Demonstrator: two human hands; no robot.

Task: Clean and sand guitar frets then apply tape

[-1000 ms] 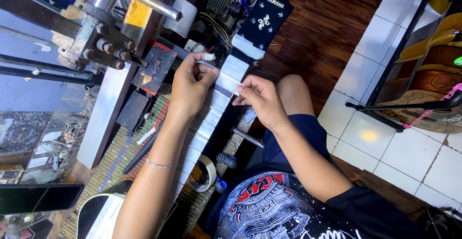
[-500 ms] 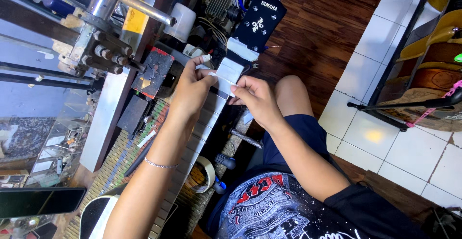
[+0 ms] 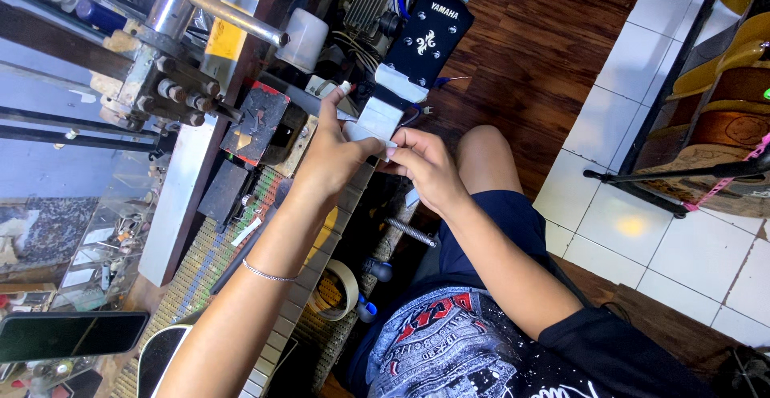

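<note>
A guitar lies along the bench with its black headstock (image 3: 425, 41) pointing away from me. Its neck (image 3: 375, 119) is covered in pale masking tape. My left hand (image 3: 330, 156) lies over the neck just below the headstock, index finger raised, thumb pressing a strip of tape at the neck's edge. My right hand (image 3: 427, 167) meets it from the right and pinches the same strip between thumb and fingertips. The fingertips of both hands touch. The taped fretboard (image 3: 293, 322) runs back under my left forearm to the dark guitar body (image 3: 160, 359).
A roll of masking tape (image 3: 341, 290) lies beside the neck. At the upper left stands a metal vise with a handle (image 3: 180, 53). A dark phone (image 3: 72, 335) rests at the lower left. Guitars on a stand (image 3: 710, 85) line the right wall over white tiles.
My hands have drawn together over the neck; the short strip of tape that stretched between them is now pressed down at the neck's edge. The view has shifted slightly.
</note>
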